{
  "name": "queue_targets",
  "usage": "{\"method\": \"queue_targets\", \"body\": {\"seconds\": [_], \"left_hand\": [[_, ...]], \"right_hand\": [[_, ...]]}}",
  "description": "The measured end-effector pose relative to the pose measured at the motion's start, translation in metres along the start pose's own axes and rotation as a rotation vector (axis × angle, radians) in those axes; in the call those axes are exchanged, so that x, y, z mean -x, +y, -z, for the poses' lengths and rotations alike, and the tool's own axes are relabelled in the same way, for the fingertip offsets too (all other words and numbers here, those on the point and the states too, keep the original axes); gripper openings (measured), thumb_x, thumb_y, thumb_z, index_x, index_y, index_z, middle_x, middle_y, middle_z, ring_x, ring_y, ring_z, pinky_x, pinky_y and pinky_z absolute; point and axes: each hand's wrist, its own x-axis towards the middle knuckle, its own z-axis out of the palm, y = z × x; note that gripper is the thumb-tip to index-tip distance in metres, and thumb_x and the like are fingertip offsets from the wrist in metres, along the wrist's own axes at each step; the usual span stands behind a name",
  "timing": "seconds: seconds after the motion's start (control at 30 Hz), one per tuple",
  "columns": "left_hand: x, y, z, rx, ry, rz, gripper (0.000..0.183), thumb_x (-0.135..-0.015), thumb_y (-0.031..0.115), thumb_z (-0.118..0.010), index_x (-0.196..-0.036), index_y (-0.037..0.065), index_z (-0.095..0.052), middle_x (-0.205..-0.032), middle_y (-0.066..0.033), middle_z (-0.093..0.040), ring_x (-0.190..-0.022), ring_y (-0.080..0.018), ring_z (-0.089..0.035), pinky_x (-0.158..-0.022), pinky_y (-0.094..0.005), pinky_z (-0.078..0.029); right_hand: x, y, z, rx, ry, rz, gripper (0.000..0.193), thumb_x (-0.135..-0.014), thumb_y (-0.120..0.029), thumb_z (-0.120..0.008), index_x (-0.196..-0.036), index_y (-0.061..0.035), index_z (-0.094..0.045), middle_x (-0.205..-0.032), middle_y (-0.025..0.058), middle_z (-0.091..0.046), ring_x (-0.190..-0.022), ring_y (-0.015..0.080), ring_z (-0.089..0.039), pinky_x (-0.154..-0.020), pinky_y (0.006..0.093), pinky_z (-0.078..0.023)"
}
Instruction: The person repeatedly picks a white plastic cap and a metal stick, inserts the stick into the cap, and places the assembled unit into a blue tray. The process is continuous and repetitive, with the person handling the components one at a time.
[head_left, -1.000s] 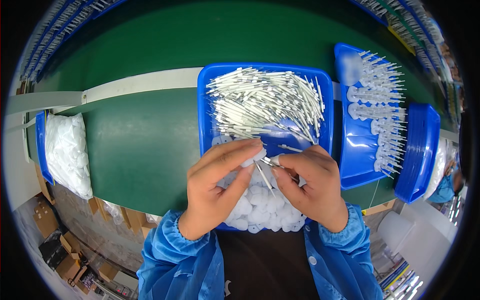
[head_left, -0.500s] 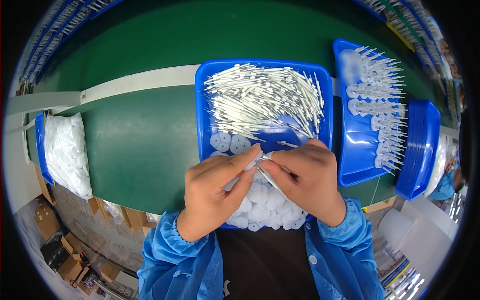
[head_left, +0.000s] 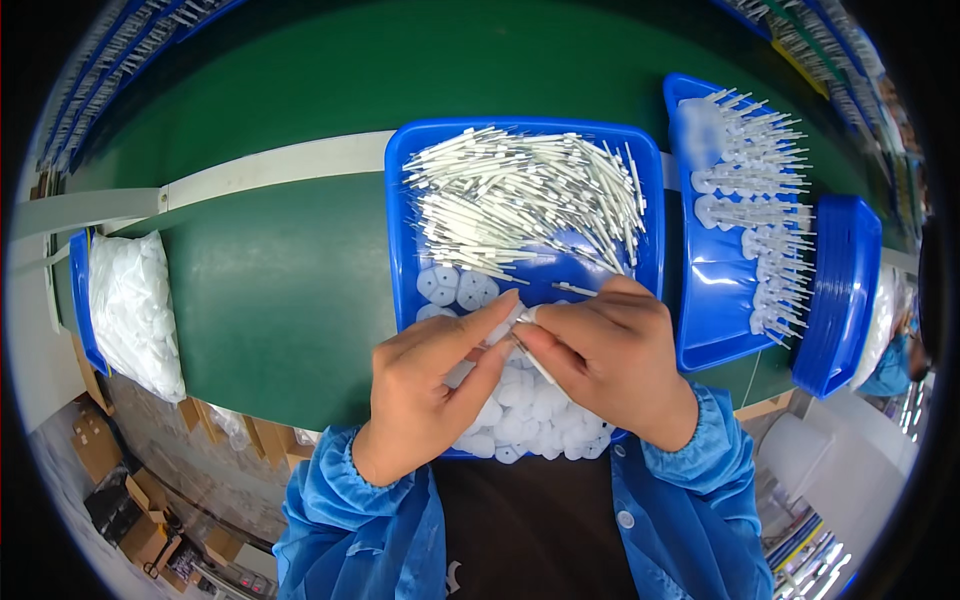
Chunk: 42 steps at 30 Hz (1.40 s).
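Observation:
My left hand (head_left: 425, 390) pinches a small translucent white plastic disc (head_left: 503, 327) between thumb and forefinger. Against it, the closed fingers of my right hand (head_left: 625, 355) grip a thin white rod (head_left: 540, 364), slanting down under the thumb. Fingertips hide where the rod and disc meet. Both hands are above a blue tray (head_left: 396, 215). Its far part holds a heap of thin white rods (head_left: 520, 200) with dark tips; loose white discs (head_left: 540, 415) with small holes fill the near part.
To the right, a second blue tray (head_left: 715, 335) holds rows of discs with rods (head_left: 752, 182), beside stacked blue trays (head_left: 838, 300). A bag of white pieces (head_left: 135, 310) lies at the left of the green table (head_left: 280, 290). Cardboard boxes (head_left: 145, 540) are on the floor, lower left.
Both hands stay together over the tray with slight finger movement. The rod under my right thumb has shifted a little. The trays appear shifted very slightly in view.

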Motion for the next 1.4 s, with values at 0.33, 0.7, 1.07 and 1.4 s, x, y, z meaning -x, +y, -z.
{"method": "queue_targets", "body": {"seconds": [0.33, 0.7, 1.07, 1.4], "left_hand": [[-0.014, 0.011, -0.001, 0.010, -0.037, -0.182, 0.054, -0.079, -0.003, -0.089, -0.131, 0.004, -0.078, -0.122, -0.0138, -0.072, -0.107, -0.0272, -0.071, -0.085, -0.0363, -0.060], [-0.010, 0.013, -0.007, -0.131, -0.038, -0.356, 0.059, -0.071, -0.010, -0.086, -0.128, 0.004, -0.079, -0.126, -0.0137, -0.068, -0.108, -0.0286, -0.068, -0.092, -0.0382, -0.058], [-0.009, 0.013, -0.009, -0.097, -0.030, -0.393, 0.058, -0.072, -0.008, -0.086, -0.129, 0.004, -0.078, -0.132, -0.0148, -0.074, -0.114, -0.0330, -0.071, -0.096, -0.0427, -0.057], [-0.003, 0.012, -0.015, -0.013, -0.051, -0.362, 0.054, -0.075, -0.009, -0.083, -0.127, 0.005, -0.081, -0.131, -0.0121, -0.075, -0.108, -0.0302, -0.073, -0.090, -0.0399, -0.058]], "right_hand": [[0.024, 0.013, 0.019, -0.476, 0.058, -0.173, 0.036, -0.083, -0.005, -0.091, -0.118, -0.0039, -0.079, -0.103, 0.0093, -0.082, -0.092, 0.0195, -0.078, -0.078, 0.0322, -0.055], [0.028, 0.008, 0.007, -0.651, 0.051, -0.217, 0.045, -0.089, -0.001, -0.088, -0.130, -0.0004, -0.068, -0.104, 0.0093, -0.078, -0.086, 0.0167, -0.076, -0.079, 0.0330, -0.060], [0.034, 0.001, 0.002, -0.936, 0.021, -0.325, 0.035, -0.100, -0.003, -0.080, -0.130, -0.0005, -0.063, -0.101, 0.0039, -0.069, -0.089, 0.0119, -0.061, -0.084, 0.0295, -0.053], [0.038, -0.001, 0.013, -0.671, -0.017, -0.271, 0.033, -0.096, -0.004, -0.081, -0.125, -0.0014, -0.065, -0.095, 0.0075, -0.074, -0.088, 0.0138, -0.072, -0.080, 0.0294, -0.055]]}}
